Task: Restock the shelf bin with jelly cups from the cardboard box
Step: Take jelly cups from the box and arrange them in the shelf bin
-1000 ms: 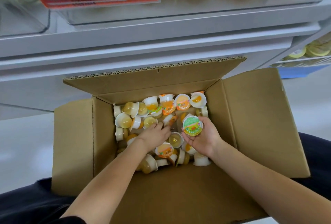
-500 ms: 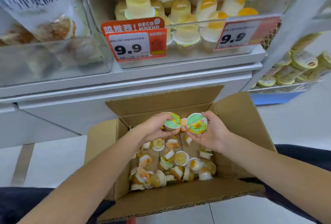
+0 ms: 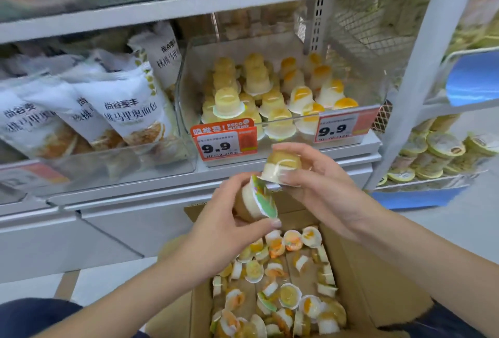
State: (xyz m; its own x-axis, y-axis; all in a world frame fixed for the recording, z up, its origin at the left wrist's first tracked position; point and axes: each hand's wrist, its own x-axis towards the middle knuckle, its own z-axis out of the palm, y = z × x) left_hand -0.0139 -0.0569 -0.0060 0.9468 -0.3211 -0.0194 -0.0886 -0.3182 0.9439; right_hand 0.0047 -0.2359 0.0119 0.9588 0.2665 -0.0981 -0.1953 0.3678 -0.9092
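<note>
Two jelly cups are in our hands, both raised above the cardboard box [image 3: 361, 278] and just short of the clear shelf bin [image 3: 189, 89]. Our left hand [image 3: 224, 227] grips the green-lidded cup [image 3: 258, 200] on its side, fingers round the body and thumb under the lid rim. Our right hand [image 3: 321, 183] pinches the upturned cup [image 3: 282, 166] by its wide end, its dome pointing up toward the bin.

We judge the risks as these. The two cups look to be touching at their rims, so a bump between them could knock one out of our fingers and back into the box. The bin's front wall, bearing the price tag [image 3: 223, 139], stands between our hands and the stacked cups [image 3: 272, 94] inside; a low reach could catch that edge. Setting ours down roughly could topple the stacks.
</note>
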